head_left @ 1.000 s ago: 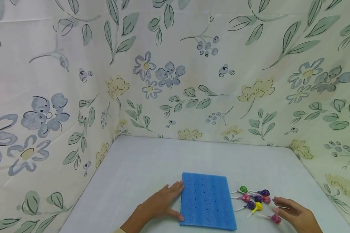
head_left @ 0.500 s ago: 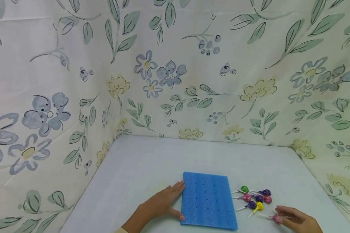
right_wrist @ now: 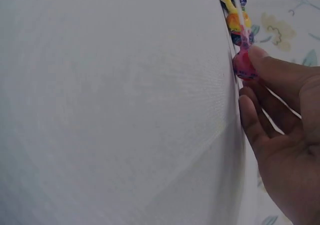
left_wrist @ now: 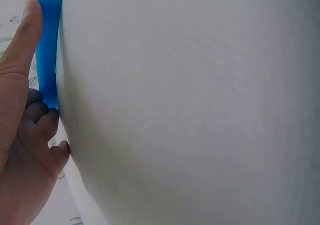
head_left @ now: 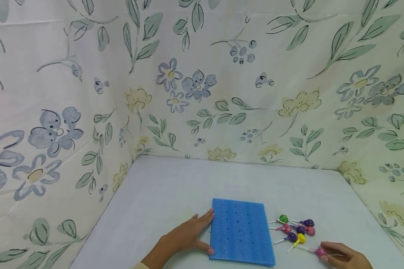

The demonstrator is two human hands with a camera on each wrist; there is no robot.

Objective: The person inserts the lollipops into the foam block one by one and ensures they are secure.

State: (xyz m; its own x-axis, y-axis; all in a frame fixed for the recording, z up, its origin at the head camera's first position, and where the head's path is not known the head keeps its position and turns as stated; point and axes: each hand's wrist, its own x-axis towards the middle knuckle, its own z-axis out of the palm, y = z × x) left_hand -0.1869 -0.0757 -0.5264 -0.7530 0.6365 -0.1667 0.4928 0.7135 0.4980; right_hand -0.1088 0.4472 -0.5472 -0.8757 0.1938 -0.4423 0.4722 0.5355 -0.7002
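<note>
A flat blue foam block (head_left: 233,250) with rows of small dark holes lies on the white table. My left hand (head_left: 187,236) touches its left edge, thumb and fingers spread; in the left wrist view the thumb lies along the blue side. At the right, my right hand (head_left: 347,256) pinches the head of a pink-wrapped lollipop (head_left: 320,252) between thumb and fingers. The stick of that lollipop points left toward the foam. The right wrist view shows the thumb tip on the pink wrapper (right_wrist: 244,66), close over the table.
Several more lollipops lie bunched between the foam and my right hand, among them a green one (head_left: 283,219), a yellow one (head_left: 300,238) and a purple one (head_left: 291,237). Floral cloth (head_left: 202,123) hangs behind and at both sides of the white table (head_left: 175,186).
My right hand has come down from above the pink lollipop and taken hold of its head. My left hand stays at the foam's edge.
</note>
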